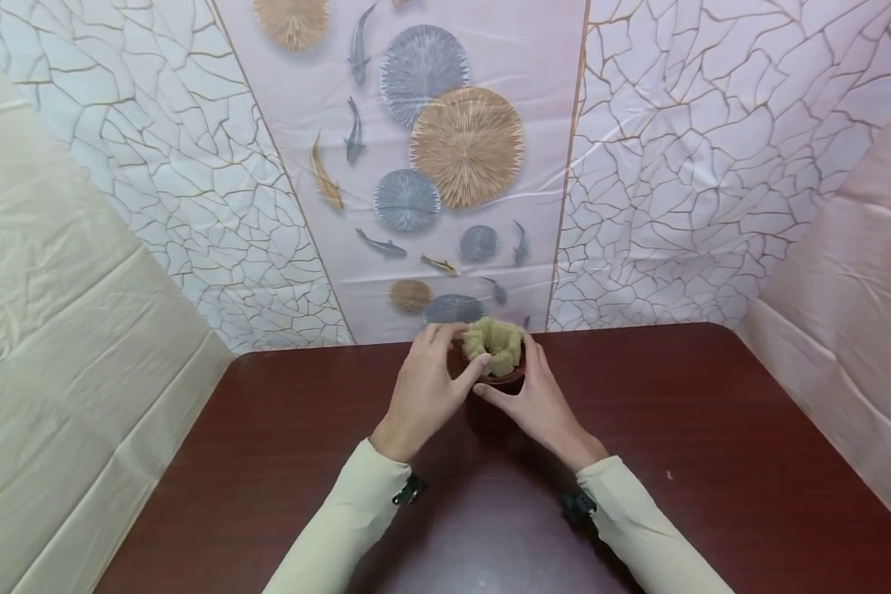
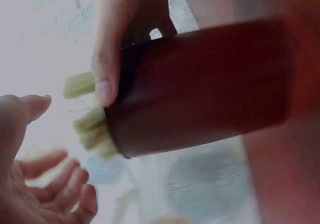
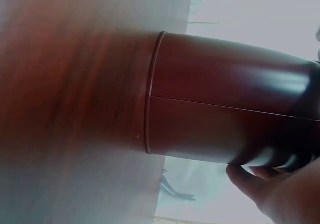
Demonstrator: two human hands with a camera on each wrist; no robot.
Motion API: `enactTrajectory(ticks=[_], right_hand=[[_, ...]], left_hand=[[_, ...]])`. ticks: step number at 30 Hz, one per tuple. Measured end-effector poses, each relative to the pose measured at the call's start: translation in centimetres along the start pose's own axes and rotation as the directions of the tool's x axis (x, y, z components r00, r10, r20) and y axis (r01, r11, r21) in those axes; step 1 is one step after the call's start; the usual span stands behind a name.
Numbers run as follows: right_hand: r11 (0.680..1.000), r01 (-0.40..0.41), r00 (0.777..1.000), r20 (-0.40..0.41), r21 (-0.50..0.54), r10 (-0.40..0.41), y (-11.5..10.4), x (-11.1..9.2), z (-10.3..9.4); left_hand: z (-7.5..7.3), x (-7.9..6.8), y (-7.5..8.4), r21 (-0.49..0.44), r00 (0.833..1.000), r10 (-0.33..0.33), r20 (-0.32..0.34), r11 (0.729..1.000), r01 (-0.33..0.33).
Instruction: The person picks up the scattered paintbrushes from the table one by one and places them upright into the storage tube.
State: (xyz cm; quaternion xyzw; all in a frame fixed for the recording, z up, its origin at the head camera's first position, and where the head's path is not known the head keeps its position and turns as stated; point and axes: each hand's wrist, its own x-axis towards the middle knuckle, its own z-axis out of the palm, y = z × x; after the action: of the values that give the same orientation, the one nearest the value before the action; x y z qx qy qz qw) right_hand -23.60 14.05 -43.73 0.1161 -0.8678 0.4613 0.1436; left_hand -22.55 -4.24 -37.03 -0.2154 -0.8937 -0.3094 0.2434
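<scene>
A dark red-brown, round-sided container [image 3: 220,83] stands upright on the table near its far edge. Yellow-green, thick, soft-looking pieces [image 1: 503,337] stick up around a central hollow in its mouth. My right hand [image 1: 540,404] holds the container near the top from the right, its thumb over the front rim in the left wrist view and its fingers along the side. My left hand [image 2: 42,184] is at the upper left of the container, fingers loosely bent and apart from the pieces, with nothing in its grasp. In the head view its thumb overlaps them.
The dark red wooden table [image 1: 282,462] has rounded far corners. Behind it hangs a patterned cloth backdrop [image 1: 341,272] with fish and round motifs, and pale quilted panels [image 1: 67,330] flank both sides. Black wrist devices [image 1: 412,490] sit at both sleeve cuffs.
</scene>
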Motion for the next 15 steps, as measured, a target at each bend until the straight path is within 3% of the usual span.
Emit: enactTrajectory(ticks=[2,6,10,15], right_hand=[[1.0,-0.025,0.999,0.019,-0.004,0.025,0.1,-0.4,-0.3],[0.997,-0.069,0.996,0.047,-0.034,0.071,0.4,-1.0,-0.7],[0.995,-0.066,0.998,0.019,-0.07,0.068,0.6,-1.1,-0.6],[0.997,-0.043,0.999,-0.01,-0.07,0.042,1.0,-0.5,-0.1]], left_hand=[[0.6,-0.5,-0.8,-0.098,0.994,-0.103,0.029,0.99,0.105],[2.3,-1.4,-2.1,-0.227,0.96,-0.244,0.14,0.935,0.271],[3.6,-1.6,-2.8,-0.287,0.943,-0.273,0.188,0.903,0.319],[4.2,-1.5,-3.2,-0.294,0.933,-0.319,0.165,0.887,0.355]])
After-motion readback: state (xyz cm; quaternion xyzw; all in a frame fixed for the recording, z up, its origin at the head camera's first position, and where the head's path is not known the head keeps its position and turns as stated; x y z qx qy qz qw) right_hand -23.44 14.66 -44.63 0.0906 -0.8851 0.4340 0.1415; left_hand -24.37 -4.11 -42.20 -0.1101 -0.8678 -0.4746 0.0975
